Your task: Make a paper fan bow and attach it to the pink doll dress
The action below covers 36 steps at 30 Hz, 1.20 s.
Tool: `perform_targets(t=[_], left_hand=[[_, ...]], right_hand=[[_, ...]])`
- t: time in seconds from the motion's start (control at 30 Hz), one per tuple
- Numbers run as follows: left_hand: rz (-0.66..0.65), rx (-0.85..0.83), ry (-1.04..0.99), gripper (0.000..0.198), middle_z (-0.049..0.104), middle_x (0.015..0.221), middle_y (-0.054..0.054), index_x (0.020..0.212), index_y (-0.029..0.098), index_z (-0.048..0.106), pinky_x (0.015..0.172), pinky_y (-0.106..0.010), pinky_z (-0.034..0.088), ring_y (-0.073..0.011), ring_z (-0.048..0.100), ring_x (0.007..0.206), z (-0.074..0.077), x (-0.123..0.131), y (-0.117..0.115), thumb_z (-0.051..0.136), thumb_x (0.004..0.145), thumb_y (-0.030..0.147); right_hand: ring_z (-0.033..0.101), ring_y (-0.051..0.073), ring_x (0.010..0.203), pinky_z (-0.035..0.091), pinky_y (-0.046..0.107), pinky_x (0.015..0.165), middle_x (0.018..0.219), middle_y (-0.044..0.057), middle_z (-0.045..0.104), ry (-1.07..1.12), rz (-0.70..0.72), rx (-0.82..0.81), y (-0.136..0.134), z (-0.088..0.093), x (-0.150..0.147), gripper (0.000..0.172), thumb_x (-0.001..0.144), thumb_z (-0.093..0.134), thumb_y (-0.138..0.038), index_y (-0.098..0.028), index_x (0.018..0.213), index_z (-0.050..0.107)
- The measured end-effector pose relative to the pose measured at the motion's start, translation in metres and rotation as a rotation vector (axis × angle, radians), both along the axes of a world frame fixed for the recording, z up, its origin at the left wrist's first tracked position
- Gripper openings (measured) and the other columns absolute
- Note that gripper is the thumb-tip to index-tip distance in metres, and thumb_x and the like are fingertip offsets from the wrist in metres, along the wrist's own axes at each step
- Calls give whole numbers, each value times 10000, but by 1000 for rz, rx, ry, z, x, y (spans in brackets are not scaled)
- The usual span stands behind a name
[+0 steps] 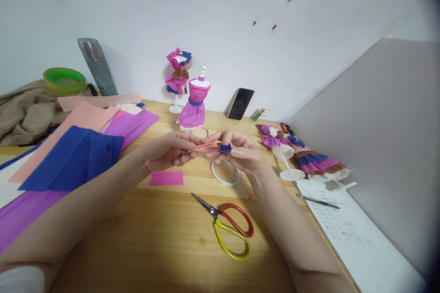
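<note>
Both hands meet over the table (154, 242) and share one small piece of work. The left hand (168, 152) pinches the near end of a folded pink paper strip (205, 147) between thumb and fingertips. The right hand (242, 152) closes on the other end, where a blue paper ruffle (225, 148) sits against the strip. Both grips are closed and neither hand is slack. The strip spans the gap between the two sets of fingertips, held level and off the table.

The step in hand looks like joining or seating the ruffle on the end of the strip. How firmly the two are fixed together cannot be told.

Just below the right fingers lies a roll of tape (225, 172), flat on the wood. Nearer the person, below both hands, lie the scissors (227, 225), blades closed. A small magenta paper piece (167, 178) rests under the left fingers. Beyond the fingertips stands a little dress form (196, 103) in a pink skirt.

Paper this thin calls for a light, steady pinch on both ends, so the folds stay pressed and the ruffle does not slip.
</note>
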<state>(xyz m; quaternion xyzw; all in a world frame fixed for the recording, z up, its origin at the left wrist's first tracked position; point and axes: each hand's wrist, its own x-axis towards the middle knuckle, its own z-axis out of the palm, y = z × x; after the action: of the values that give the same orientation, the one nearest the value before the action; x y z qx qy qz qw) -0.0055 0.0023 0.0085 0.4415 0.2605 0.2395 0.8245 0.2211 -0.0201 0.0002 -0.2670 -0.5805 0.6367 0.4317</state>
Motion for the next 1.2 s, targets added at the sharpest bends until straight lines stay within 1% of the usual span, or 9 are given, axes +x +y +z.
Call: perform_targets(t=[0.07,0.2,0.27,0.37,0.47,0.63,0.8,0.97,1.2], left_hand=[[10,20,16,145,591,608,-3,815,96,663,349,-100,326,-22,472,407,0,1,-1,711,745,214],[57,145,58,410,634,649,-37,849,107,656,356,-157,392,-66,525,416,1,3,-4,636,801,514],[107,265,84,474,657,684,-47,904,109,650,384,-186,438,-90,563,444,3,4,-7,642,772,565],[188,451,137,446,655,656,-10,977,123,622,444,-197,488,-107,602,505,6,8,-12,779,678,414],[244,552,161,416,631,578,32,943,139,603,465,-196,507,-111,611,508,6,12,-16,819,606,250],[347,567,180,233,596,453,35,777,136,581,409,-176,473,-94,564,405,1,16,-17,750,672,257],[423,623,183,164,619,459,24,767,129,599,411,-169,475,-92,571,404,-1,14,-14,720,692,211],[406,694,220,108,616,475,29,732,131,618,421,-161,472,-86,579,426,1,12,-12,704,702,188],[389,855,277,51,601,511,20,740,126,650,456,-171,477,-86,577,463,2,6,-10,669,726,170]], right_hand=[[715,235,775,568,329,585,1015,126,687,42,-7,-36,0,-1,-1,372,621,818,-431,-176,686,555],[716,204,740,555,263,549,940,99,698,139,-23,-110,1,-3,-4,352,593,836,-372,-175,691,561],[717,190,727,550,238,543,921,85,702,188,-24,-141,2,-4,-5,339,588,840,-343,-176,686,562],[726,185,744,557,218,557,930,73,710,232,-26,-166,3,-5,-6,315,598,835,-311,-174,688,565],[735,202,776,574,223,581,919,66,718,247,-30,-178,4,-6,-7,299,607,828,-297,-173,700,572],[739,177,753,583,199,605,927,54,731,301,31,-183,4,-7,-9,253,634,803,-237,-168,725,578],[740,158,767,576,162,571,1021,68,729,311,53,-180,4,-5,-6,228,655,778,-247,-176,753,585],[730,133,778,566,147,588,996,58,730,286,-3,-171,5,-6,-3,244,648,754,-291,-189,826,622],[722,196,892,584,220,603,1034,87,709,155,-111,-120,8,-9,-1,222,690,697,-344,-199,805,574]])
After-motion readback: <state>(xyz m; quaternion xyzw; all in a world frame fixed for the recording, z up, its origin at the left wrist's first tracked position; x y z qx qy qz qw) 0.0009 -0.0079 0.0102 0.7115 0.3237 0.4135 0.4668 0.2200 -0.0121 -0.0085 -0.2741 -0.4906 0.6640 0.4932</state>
